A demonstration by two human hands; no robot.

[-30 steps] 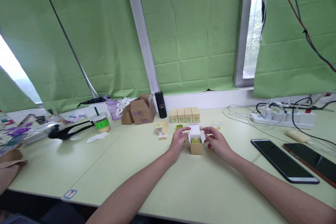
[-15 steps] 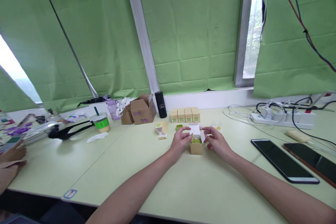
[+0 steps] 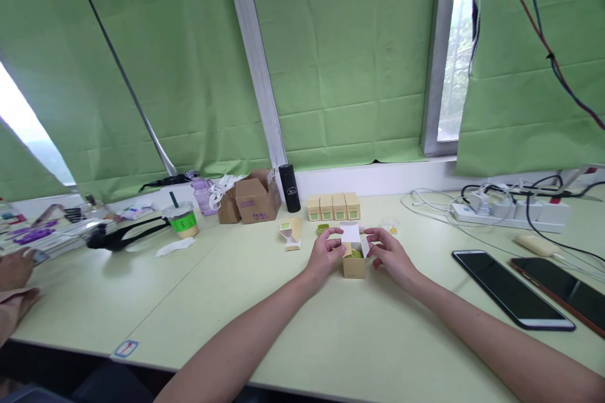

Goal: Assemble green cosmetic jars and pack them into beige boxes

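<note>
A small tan carton [image 3: 354, 266] stands on the pale green desk [image 3: 331, 327] with its white top flaps open and a green jar [image 3: 356, 254] showing inside. My left hand [image 3: 324, 256] pinches the carton's left flap and folds it inward. My right hand [image 3: 388, 254] holds the right flap and side, fingers curled. Behind the carton stands a row of several closed cartons [image 3: 333, 207]. An opened carton [image 3: 291, 233] lies to the left.
Two phones [image 3: 513, 289] lie at the right, near a power strip [image 3: 513, 209] with cables. A black flask [image 3: 289, 188], brown boxes [image 3: 255, 200], a green-sleeved cup [image 3: 181, 220] and a black strap [image 3: 123, 236] sit at the back left. Another person's hands [image 3: 14, 277] are at the far left.
My left hand has pushed the carton's left flap inward over the jar. At the far left, the other person's hand has lowered the phone it held.
</note>
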